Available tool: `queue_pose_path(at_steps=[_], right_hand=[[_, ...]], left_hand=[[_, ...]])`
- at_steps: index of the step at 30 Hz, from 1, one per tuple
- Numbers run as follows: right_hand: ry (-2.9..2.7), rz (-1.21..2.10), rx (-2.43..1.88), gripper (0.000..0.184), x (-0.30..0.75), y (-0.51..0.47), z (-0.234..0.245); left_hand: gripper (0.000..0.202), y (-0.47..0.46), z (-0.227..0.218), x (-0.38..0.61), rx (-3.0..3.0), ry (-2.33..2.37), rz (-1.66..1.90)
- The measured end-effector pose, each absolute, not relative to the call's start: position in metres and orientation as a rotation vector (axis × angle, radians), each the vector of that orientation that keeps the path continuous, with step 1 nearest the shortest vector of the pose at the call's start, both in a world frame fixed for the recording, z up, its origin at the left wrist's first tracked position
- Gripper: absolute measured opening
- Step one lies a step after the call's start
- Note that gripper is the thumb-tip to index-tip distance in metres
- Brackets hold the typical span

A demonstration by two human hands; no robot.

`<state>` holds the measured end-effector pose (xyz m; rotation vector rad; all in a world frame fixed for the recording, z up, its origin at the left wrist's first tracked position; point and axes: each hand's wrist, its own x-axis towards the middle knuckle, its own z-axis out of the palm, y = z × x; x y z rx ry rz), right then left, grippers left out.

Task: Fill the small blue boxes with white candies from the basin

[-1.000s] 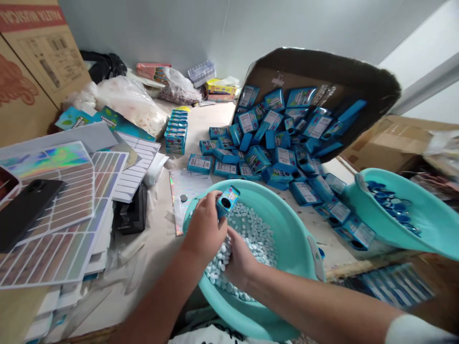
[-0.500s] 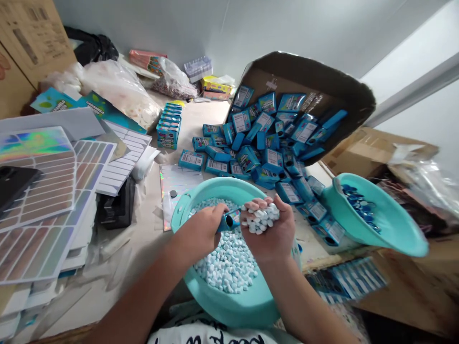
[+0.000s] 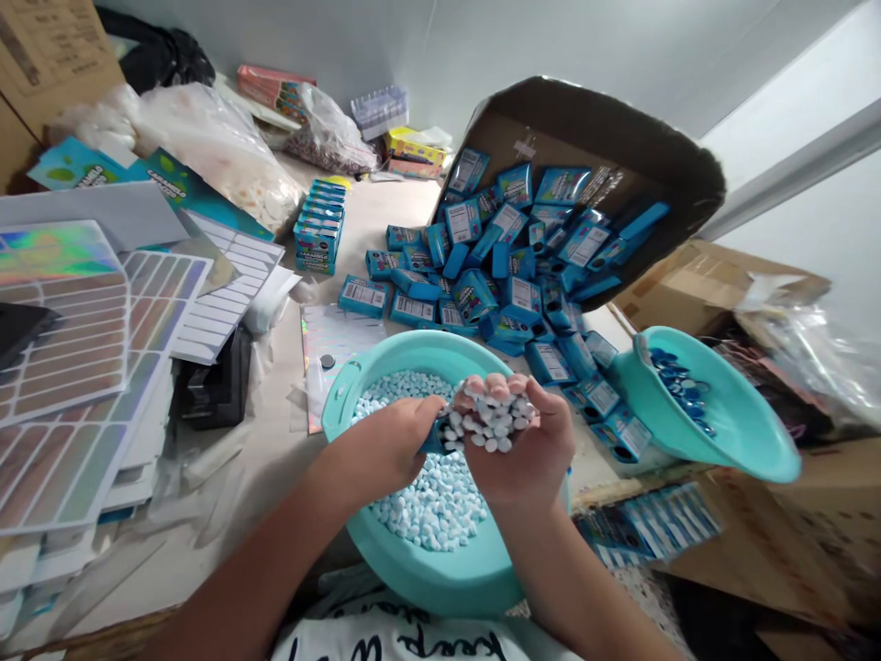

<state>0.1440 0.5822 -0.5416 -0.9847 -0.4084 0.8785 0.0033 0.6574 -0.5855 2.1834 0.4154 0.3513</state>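
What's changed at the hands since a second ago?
The right hand came up out of the green basin with a handful of white pellets, now at the open end of the small blue box. The left hand still grips that box. The carton and the scattered blue boxes look unmoved.

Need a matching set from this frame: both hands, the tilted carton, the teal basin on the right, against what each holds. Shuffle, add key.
Column 1
1. Left hand
2. Right hand
3. Tilted carton
4. Teal basin on the right

Column 2
A. Many blue boxes
B. Loose white pellets, cupped
C. Shiny blue pieces
D. One small blue box, gripped

Pairs: 1-D, 2-B, 3-A, 4-C
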Motion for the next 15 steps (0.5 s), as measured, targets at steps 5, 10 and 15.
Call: queue_pose_path(at_steps=[5,10,15], right_hand=[[-0.488,0.907,-0.948,0.016,0.1437,0.5802,-0.5422],[-0.479,0.882,-0.939,0.014,0.1414,0.5801,-0.5417],[-0.576,0.837,-0.961,0.017,0.1406,0.5795,-0.5415]], left_hand=[[0.047,0.6562,-0.5875,0.0052,2.188,0.417,0.349],[0.045,0.6571,-0.588,0.0058,2.173,0.413,0.319],[0.049,0.6574,-0.5876,0.005,2.127,0.411,0.348]])
